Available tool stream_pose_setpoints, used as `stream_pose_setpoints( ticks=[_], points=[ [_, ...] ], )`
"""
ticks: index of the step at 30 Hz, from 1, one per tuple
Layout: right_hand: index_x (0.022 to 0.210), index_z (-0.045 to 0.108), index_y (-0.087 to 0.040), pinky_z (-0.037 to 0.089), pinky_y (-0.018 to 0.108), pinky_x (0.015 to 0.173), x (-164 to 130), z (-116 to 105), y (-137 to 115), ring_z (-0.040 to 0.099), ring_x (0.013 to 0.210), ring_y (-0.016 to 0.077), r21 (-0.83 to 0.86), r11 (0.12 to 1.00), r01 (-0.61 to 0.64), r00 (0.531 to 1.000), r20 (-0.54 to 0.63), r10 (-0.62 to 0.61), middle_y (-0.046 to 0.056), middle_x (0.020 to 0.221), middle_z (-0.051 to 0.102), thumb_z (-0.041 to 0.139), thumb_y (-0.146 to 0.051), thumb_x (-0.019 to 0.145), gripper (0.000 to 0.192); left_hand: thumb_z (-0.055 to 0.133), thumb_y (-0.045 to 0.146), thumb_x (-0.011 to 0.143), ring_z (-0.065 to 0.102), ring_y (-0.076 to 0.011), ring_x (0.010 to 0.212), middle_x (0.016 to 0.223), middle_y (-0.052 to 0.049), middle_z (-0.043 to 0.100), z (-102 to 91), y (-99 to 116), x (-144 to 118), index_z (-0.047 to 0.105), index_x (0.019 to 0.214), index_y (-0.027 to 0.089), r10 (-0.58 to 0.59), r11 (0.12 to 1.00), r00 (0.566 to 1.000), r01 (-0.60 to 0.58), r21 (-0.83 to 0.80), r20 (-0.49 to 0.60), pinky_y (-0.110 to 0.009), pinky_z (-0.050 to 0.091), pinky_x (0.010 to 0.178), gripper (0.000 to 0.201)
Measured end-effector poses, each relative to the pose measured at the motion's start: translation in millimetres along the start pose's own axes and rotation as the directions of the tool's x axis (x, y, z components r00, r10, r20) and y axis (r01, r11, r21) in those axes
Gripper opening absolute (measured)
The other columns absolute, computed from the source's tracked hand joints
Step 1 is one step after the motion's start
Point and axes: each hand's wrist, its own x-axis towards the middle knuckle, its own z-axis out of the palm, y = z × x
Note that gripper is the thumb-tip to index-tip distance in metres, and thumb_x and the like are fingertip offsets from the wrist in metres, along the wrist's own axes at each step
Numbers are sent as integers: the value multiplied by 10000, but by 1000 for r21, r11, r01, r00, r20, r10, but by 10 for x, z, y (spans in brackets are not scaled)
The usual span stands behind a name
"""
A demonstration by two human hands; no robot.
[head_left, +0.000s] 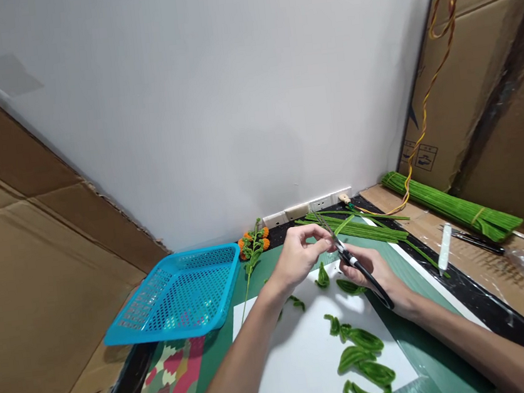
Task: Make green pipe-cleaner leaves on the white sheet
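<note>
My right hand (379, 274) grips black-handled scissors (350, 259), blades pointing up and left. My left hand (300, 256) pinches a thin green pipe cleaner (342, 225) right at the blades. Below the hands lies a white sheet (303, 356) with several looped green pipe-cleaner leaves (362, 361) on it. One small green piece (322, 276) lies just under my left hand.
A blue mesh basket (178, 293) stands at the left. An orange-flowered stem (253, 248) lies beside it. Loose green stems (364, 226) lie behind the hands, a tied bundle (452, 206) at the right. A white tube (444, 248), cardboard walls and wall sockets (310, 205) surround the green mat (419, 330).
</note>
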Motion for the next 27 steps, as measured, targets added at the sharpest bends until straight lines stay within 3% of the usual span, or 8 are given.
stream_pose_setpoints(
  ticks=[8,16,23,27],
  points=[
    [1139,677,-174,266,273,583,-22,51,33,324,671,141,33,999,2,999,-33,0,-18,769,437,759,-696,826,614,769,360,789,328,-17,396,695,-3,667,65,-32,-18,633,803,150,-92,991,996,91,-103,-6,-191,216,387,251],
    [1043,675,-161,215,268,553,-29,51,127,278,642,121,77,997,19,999,-51,-15,-36,727,392,788,-628,842,521,781,388,806,335,-13,400,713,-16,672,51,-7,-26,642,812,135,-84,993,996,84,-86,7,-182,209,377,289],
    [1211,676,-171,217,253,522,-28,45,230,269,600,106,121,993,2,998,-57,5,-50,720,376,805,-580,848,562,786,388,802,308,-23,400,614,18,601,54,26,-31,635,789,137,-89,992,996,88,-93,-8,-184,203,377,293],
    [1246,672,-176,245,258,527,-22,75,221,318,591,112,108,994,16,999,-40,-11,-50,702,412,782,-567,878,548,783,369,793,321,-23,419,688,-17,660,35,27,-29,631,791,142,-129,983,992,128,-131,-1,-182,195,392,272]
  ],
)
